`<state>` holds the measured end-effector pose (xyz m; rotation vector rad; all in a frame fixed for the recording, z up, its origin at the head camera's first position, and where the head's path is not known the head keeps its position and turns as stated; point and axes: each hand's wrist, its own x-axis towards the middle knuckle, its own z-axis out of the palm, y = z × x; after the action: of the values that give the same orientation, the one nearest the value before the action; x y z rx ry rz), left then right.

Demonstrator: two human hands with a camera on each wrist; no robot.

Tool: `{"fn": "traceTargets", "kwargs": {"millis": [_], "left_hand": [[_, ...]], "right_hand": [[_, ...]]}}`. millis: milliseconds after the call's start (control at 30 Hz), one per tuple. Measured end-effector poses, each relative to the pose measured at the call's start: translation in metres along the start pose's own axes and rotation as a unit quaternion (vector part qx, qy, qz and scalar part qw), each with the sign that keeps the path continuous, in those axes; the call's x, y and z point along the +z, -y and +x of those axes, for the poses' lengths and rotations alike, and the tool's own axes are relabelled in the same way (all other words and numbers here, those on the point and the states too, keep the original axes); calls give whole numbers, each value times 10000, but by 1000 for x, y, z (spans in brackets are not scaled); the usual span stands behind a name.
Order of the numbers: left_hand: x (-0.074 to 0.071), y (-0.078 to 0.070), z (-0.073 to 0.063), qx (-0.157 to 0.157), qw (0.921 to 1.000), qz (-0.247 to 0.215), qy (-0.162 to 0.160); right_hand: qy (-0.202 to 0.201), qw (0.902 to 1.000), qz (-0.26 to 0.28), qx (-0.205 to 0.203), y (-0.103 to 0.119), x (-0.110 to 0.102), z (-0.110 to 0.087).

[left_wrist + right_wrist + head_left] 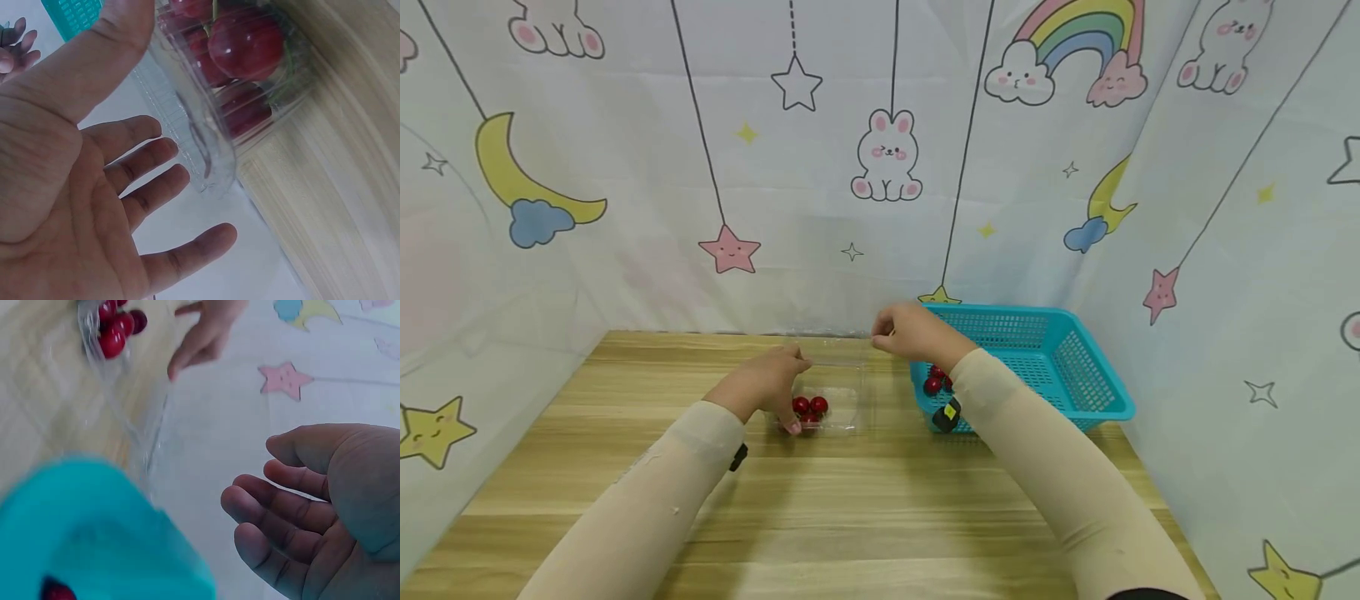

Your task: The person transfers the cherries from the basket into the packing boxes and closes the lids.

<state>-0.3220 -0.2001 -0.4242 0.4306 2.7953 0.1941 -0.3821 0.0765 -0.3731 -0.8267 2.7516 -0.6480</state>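
Observation:
A clear plastic box (846,408) sits on the table, its see-through lid (829,350) raised at the back. Several red cherries (818,406) lie at its left side; green stems show on cherries (247,47) in the left wrist view. My left hand (763,383) is at the box's left side, fingers spread and thumb by the near wall. Whether the thumb touches the wall I cannot tell. Between the box and the basket, my right hand (917,333) hangs near the lid's right end. Its fingers (278,515) are loosely bent, with nothing in them.
A turquoise basket (1097,375) stands on the right, under my right forearm. Cherries (933,385) lie in its left end. The wooden table (850,517) ends at a printed curtain (820,208) behind, and another curtain side (1225,333) rises at the right.

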Motion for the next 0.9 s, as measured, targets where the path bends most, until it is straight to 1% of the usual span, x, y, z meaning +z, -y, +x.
{"fn": "traceTargets", "kwargs": {"millis": [100, 200, 333, 467, 600, 700, 833, 900], "left_hand": [[1, 0, -1, -34, 10000, -46, 4], [1, 0, 0, -47, 10000, -69, -3], [1, 0, 2, -24, 10000, -55, -17], [0, -2, 1, -9, 10000, 2, -9], [-1, -2, -1, -12, 10000, 37, 0], [-1, -2, -1, -23, 10000, 29, 16], [0, -1, 0, -8, 10000, 11, 8], [0, -1, 0, 6, 10000, -2, -6]], "right_hand": [[-102, 9998, 63, 189, -16, -13, -4], [-40, 9993, 8, 359, -35, -22, -5], [207, 9978, -111, 620, -61, -31, -4], [484, 9951, -109, 850, -81, -38, -1], [791, 9915, -238, 1007, -98, -39, 4], [996, 9879, -213, 1165, -110, -36, 5], [1167, 9823, -41, 1465, -118, -31, 3], [1246, 9798, -120, 1559, -121, -28, 2]]}}
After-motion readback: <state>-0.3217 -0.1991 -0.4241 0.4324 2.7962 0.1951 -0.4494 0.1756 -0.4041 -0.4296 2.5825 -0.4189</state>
